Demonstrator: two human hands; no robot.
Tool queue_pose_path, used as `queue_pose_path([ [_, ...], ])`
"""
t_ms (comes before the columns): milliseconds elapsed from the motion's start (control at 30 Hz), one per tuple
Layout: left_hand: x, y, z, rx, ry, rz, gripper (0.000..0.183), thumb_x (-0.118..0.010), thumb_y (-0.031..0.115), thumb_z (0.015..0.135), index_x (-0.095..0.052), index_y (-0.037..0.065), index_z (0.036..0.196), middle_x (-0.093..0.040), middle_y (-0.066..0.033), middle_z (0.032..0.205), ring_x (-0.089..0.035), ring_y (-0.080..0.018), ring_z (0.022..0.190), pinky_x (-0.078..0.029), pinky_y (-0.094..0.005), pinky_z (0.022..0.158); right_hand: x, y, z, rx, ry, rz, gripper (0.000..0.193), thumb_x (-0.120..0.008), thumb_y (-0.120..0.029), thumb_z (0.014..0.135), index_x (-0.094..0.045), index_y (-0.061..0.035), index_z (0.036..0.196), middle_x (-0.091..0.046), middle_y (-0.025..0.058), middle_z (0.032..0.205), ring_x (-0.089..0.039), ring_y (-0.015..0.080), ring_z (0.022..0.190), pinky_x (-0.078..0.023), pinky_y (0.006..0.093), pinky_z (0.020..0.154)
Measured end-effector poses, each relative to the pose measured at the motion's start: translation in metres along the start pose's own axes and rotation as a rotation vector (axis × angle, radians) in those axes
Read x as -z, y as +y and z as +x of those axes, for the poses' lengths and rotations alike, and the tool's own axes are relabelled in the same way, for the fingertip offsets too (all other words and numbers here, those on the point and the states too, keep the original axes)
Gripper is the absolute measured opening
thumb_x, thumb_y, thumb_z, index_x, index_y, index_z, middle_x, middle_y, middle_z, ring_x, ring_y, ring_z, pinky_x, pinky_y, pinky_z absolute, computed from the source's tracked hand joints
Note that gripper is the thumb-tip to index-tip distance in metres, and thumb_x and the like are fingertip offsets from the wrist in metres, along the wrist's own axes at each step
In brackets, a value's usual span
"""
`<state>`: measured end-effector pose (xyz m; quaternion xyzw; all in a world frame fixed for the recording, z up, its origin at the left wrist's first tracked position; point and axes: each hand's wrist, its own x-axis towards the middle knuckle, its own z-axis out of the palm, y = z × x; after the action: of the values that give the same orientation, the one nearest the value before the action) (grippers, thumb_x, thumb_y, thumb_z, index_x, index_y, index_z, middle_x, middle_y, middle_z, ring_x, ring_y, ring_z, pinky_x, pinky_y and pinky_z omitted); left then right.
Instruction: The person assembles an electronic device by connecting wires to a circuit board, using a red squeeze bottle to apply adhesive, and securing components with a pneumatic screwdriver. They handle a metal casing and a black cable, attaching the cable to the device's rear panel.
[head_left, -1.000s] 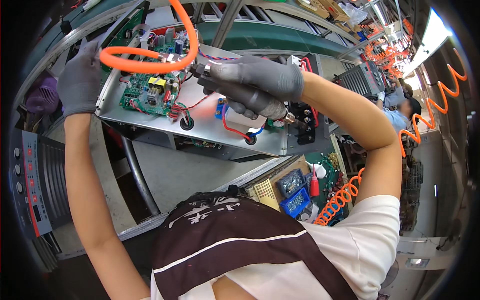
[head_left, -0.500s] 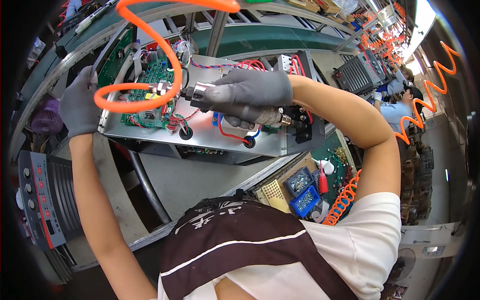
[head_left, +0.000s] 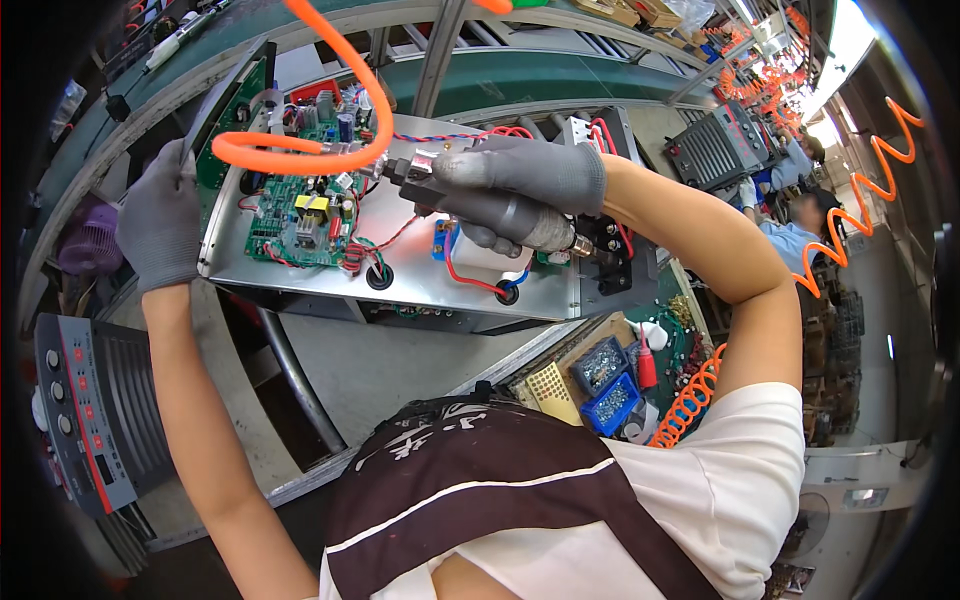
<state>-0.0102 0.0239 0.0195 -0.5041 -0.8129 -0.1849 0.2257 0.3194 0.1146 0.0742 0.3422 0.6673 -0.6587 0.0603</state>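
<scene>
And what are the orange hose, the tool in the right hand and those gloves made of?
Orange hose: probably flexible plastic or rubber, smooth, faintly glossy, bending in a loop.
Tool: dark body, plastic or coated metal, unclear which; the shiny silver tip suggests bare metal.
Gloves: seemingly knitted fabric, matte grey, with fine ribbing at the cuffs.

Left glove (head_left: pixel 160 222) and right glove (head_left: pixel 535 178): grey. Tool (head_left: pixel 492 208): black and grey. Hose (head_left: pixel 260 152): orange. Circuit board (head_left: pixel 284 191): green, with yellow component (head_left: pixel 312 203). Chassis (head_left: pixel 435 277): silver. Apron (head_left: pixel 410 490): dark brown, white-striped. Screw tray (head_left: pixel 622 419): blue. Bottle (head_left: pixel 647 370): red.
</scene>
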Motion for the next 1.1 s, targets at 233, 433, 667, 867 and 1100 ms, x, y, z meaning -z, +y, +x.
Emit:
queue_pose_path([
  [233,-0.002,0.002,-0.002,0.007,0.021,-0.031,0.027,-0.049,0.033,0.089,-0.059,0.024,0.112,-0.065,-0.007,0.097,-0.063,-0.0288,0.083,-0.051,-0.0392,0.069,0.004,-0.003,-0.001,-0.016,-0.038,0.066,0.055,-0.053,-0.055,0.085,-0.054,-0.0002,0.092,-0.057,0.0081,0.064,-0.058,0.0119,0.053,-0.048,0.0252,0.045],
  [433,-0.004,0.002,-0.003,0.011,0.017,-0.014,0.027,-0.05,0.03,0.088,-0.059,0.024,0.113,-0.065,-0.0087,0.092,-0.063,-0.0299,0.08,-0.051,-0.0404,0.066,-0.005,-0.021,-0.002,-0.067,0.019,0.048,0.051,-0.053,-0.051,0.086,-0.054,-0.0001,0.089,-0.055,0.0076,0.063,-0.057,0.0125,0.054,-0.049,0.0268,0.049],
  [667,-0.012,-0.012,-0.003,-0.129,0.04,-0.114,0.026,-0.052,0.025,0.085,-0.06,0.019,0.11,-0.064,-0.0098,0.09,-0.063,-0.0308,0.076,-0.05,-0.0418,0.063,-0.029,-0.049,0.008,0.081,-0.046,-0.166,0.055,-0.051,-0.056,0.085,-0.052,-0.0054,0.064,-0.046,0.0053,0.052,-0.049,0.015,0.05,-0.045,0.03,0.05],
  [867,0.014,0.001,-0.007,-0.028,0.056,-0.126,0.019,-0.057,0.021,0.082,-0.063,0.016,0.1,-0.064,-0.0089,0.094,-0.063,-0.0299,0.077,-0.05,-0.0401,0.062,0.0,-0.128,0.065,0.322,0.239,-0.078,0.058,-0.063,-0.056,0.077,-0.057,0.0005,0.09,-0.052,0.0048,0.062,-0.054,0.0135,0.052,-0.049,0.026,0.046],
  [1100,0.009,0.014,-0.006,-0.094,0.058,-0.209,0.03,-0.055,0.008,0.073,-0.057,0.012,0.102,-0.061,-0.0086,0.088,-0.061,-0.03,0.074,-0.048,-0.0399,0.063,0.157,-0.146,0.171,0.5,0.667,-0.693,0.036,-0.066,-0.027,0.077,-0.055,-0.0047,0.103,-0.056,0.0059,0.068,-0.054,0.0124,0.054,-0.047,0.028,0.051],
])
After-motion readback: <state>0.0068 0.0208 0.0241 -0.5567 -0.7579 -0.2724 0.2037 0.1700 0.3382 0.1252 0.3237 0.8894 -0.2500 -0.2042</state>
